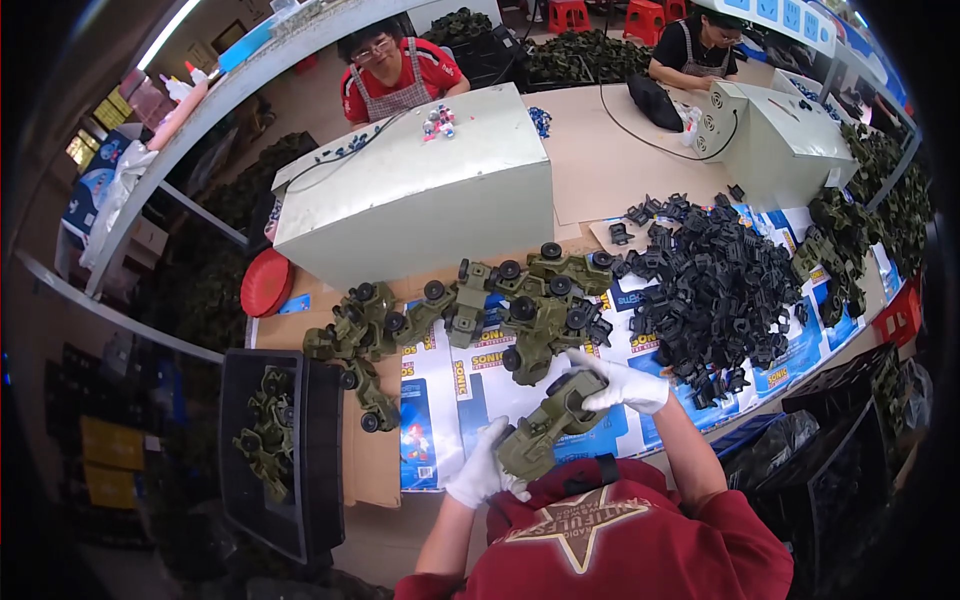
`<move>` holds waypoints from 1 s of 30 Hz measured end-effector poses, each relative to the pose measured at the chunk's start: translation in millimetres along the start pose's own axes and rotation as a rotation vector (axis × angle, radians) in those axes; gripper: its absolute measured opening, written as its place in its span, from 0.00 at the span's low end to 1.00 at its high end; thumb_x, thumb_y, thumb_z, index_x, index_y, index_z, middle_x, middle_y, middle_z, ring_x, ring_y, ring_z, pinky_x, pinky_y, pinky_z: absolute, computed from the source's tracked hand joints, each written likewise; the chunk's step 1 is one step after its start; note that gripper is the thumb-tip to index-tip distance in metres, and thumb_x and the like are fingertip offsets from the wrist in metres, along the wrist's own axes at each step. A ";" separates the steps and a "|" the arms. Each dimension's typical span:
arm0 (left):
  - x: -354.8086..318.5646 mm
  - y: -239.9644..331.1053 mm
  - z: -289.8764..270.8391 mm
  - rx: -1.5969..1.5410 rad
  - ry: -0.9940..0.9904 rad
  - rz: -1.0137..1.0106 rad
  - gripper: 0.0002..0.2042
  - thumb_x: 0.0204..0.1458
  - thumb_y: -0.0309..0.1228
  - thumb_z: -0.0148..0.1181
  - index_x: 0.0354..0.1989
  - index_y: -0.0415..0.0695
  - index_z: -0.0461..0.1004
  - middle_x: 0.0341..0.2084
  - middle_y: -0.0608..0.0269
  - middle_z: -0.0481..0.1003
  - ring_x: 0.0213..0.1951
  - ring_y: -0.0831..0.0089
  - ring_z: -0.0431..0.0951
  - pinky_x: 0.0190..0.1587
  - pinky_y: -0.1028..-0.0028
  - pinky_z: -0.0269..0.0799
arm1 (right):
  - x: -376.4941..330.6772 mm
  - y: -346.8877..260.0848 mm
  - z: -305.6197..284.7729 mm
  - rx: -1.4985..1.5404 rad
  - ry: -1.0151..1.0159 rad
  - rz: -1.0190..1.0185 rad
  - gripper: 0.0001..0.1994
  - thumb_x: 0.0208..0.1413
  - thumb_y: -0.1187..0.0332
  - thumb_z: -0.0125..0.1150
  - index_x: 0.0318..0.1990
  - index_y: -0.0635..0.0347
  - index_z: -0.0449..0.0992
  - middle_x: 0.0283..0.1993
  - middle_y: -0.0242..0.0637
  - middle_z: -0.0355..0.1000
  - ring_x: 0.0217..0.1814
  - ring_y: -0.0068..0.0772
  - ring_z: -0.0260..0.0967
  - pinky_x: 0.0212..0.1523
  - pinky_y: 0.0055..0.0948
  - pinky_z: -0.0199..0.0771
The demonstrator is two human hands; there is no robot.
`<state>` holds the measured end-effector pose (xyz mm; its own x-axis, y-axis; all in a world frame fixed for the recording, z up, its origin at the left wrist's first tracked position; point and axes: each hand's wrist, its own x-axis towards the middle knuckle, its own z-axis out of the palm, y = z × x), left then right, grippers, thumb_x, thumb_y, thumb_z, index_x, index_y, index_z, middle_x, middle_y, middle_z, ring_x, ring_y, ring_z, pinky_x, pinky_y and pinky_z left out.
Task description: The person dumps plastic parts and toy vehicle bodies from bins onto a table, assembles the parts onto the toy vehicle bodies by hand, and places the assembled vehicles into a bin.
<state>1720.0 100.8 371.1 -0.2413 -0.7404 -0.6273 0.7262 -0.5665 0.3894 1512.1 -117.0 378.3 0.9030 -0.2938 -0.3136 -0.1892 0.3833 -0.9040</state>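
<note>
An olive-green toy truck body (548, 425) is held between my two white-gloved hands, tilted, close to my chest at the table's near edge. My left hand (484, 468) grips its lower left end. Around its upper right end my right hand (622, 385) is closed. Just beyond lie several more green toy trucks (470, 305) with black wheels, piled across the middle of the table. To the right of my right hand spreads a big heap of small black plastic parts (715, 290).
A black crate (275, 455) with green toys stands at left, a red basin (267, 282) behind it. A large pale metal box (420, 190) sits across the table, and another box (780, 135) at far right. Two people work opposite. A shelf frame (150, 190) arches overhead.
</note>
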 end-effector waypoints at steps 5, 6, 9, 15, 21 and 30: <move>4.3 7.3 -8.2 0.119 0.054 0.018 0.53 0.44 0.79 0.36 0.66 0.42 0.57 0.44 0.50 0.76 0.25 0.60 0.79 0.34 0.54 0.82 | -1.2 -6.6 -0.3 0.020 0.005 0.180 0.43 0.48 0.74 0.72 0.71 0.58 0.54 0.62 0.37 0.66 0.63 0.26 0.63 0.63 0.28 0.64; 12.3 3.1 -23.2 0.004 -0.116 0.126 0.55 0.40 0.79 0.40 0.67 0.43 0.55 0.44 0.53 0.75 0.27 0.63 0.78 0.38 0.56 0.81 | 0.4 -2.4 2.4 0.018 0.003 0.180 0.43 0.48 0.74 0.72 0.71 0.58 0.54 0.62 0.37 0.66 0.63 0.26 0.63 0.63 0.28 0.64; 25.4 -0.2 -26.4 -0.095 -0.256 0.383 0.58 0.34 0.77 0.52 0.69 0.44 0.52 0.51 0.58 0.70 0.40 0.66 0.75 0.49 0.58 0.75 | 3.1 19.9 10.3 0.263 0.174 -0.011 0.41 0.50 0.77 0.70 0.71 0.59 0.53 0.61 0.38 0.66 0.62 0.29 0.64 0.62 0.30 0.64; 46.6 -10.3 -2.7 -0.005 0.171 0.874 0.42 0.50 0.35 0.70 0.70 0.56 0.48 0.62 0.62 0.62 0.61 0.65 0.66 0.60 0.58 0.66 | 14.1 64.2 58.6 0.106 0.485 -0.214 0.41 0.48 0.68 0.74 0.68 0.62 0.56 0.62 0.41 0.65 0.63 0.31 0.63 0.63 0.30 0.63; 50.5 -9.9 32.5 -0.224 0.374 0.839 0.47 0.55 0.26 0.65 0.73 0.56 0.32 0.65 0.61 0.58 0.62 0.66 0.64 0.61 0.58 0.65 | 5.7 99.4 79.0 -0.327 0.550 -0.421 0.39 0.52 0.69 0.71 0.68 0.64 0.53 0.64 0.43 0.63 0.64 0.33 0.62 0.64 0.33 0.64; 81.5 -10.1 15.8 -0.331 0.281 0.738 0.22 0.59 0.37 0.60 0.60 0.47 0.65 0.53 0.64 0.72 0.54 0.71 0.72 0.60 0.66 0.67 | 3.0 73.4 81.8 -0.364 0.552 -0.293 0.40 0.50 0.63 0.72 0.66 0.65 0.55 0.65 0.47 0.62 0.66 0.36 0.61 0.65 0.33 0.62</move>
<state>1682.8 40.4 326.6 0.5039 -0.7362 -0.4517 0.7957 0.1922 0.5744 1532.5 -18.1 334.8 0.6282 -0.7759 -0.0575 -0.1721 -0.0665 -0.9828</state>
